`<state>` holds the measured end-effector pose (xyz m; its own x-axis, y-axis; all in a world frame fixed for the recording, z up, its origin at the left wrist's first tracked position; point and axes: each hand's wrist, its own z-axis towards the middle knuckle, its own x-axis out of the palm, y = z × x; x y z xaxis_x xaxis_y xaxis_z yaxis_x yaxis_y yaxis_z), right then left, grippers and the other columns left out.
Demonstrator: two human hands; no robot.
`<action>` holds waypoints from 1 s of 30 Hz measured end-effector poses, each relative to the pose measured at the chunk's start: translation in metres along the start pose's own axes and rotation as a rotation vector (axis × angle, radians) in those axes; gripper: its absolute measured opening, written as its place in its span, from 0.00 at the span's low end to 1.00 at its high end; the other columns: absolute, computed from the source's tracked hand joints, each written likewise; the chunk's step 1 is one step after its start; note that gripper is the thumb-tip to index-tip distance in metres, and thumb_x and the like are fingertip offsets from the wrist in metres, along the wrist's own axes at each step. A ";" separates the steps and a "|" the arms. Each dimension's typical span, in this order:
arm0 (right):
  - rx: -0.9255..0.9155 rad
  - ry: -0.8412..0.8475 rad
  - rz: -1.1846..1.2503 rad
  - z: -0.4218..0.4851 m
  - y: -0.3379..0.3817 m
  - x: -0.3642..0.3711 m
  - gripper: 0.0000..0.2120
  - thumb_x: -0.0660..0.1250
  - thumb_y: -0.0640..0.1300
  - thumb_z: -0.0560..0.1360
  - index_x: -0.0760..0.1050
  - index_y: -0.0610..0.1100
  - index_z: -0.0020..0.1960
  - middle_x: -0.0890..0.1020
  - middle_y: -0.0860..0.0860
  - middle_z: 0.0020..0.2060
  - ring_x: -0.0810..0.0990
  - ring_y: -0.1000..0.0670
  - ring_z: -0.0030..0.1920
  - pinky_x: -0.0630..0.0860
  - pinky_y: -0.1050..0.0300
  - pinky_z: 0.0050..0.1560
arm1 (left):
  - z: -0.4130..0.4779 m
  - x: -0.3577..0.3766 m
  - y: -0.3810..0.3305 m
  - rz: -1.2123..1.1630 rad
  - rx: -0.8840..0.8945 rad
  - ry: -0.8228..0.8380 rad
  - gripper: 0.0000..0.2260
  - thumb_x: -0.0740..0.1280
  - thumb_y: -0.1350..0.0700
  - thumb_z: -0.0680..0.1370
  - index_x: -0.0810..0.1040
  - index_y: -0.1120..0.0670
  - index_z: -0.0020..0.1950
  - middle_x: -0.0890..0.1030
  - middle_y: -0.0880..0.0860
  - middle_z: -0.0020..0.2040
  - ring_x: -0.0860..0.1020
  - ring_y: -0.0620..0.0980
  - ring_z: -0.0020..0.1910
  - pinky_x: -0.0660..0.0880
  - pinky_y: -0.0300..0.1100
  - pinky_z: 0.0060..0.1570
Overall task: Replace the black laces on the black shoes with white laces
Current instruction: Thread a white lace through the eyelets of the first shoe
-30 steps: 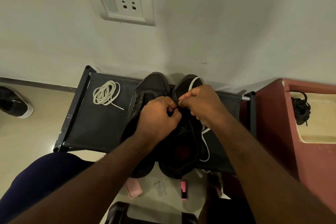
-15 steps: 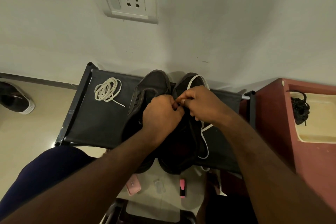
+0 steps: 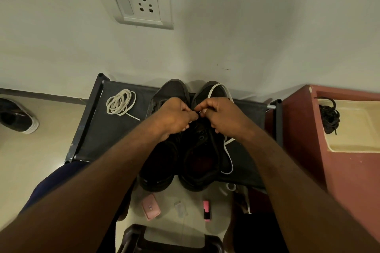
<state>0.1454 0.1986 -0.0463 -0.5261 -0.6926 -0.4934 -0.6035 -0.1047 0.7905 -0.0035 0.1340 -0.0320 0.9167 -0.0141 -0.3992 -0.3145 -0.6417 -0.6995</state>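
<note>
The black shoes [image 3: 170, 92] are set side by side on a dark rack [image 3: 98, 129], toes toward twelve o'clock, and over the right one the curled fingertips of the left hand [image 3: 174, 117] and right hand [image 3: 221, 117] are brought together. A white lace [image 3: 227, 150] is pinched by the right hand; what the left pinches cannot be told. A coiled white lace [image 3: 120, 101] is laid at ten o'clock of the shoes, the black laces [image 3: 329, 117] at three.

Paired black shoes [image 3: 174, 91] — loose white lace [image 3: 229, 158]

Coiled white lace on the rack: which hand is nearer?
Left. The left hand lies just right of the coiled white lace; the right hand lies farther right, past the left hand.
</note>
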 end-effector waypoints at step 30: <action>-0.132 -0.600 -0.198 -0.038 -0.001 0.067 0.14 0.62 0.36 0.79 0.77 0.39 0.64 0.81 0.42 0.57 0.77 0.44 0.58 0.74 0.49 0.63 | -0.051 0.002 0.002 0.736 0.239 -0.095 0.08 0.61 0.58 0.81 0.73 0.60 0.57 0.79 0.59 0.51 0.78 0.57 0.49 0.73 0.48 0.48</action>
<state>0.1337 0.1257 -0.0665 -0.6791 -0.1358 -0.7214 -0.6647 -0.3033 0.6828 0.0105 0.0939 -0.0042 0.4300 -0.2991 -0.8518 -0.8881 -0.3097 -0.3396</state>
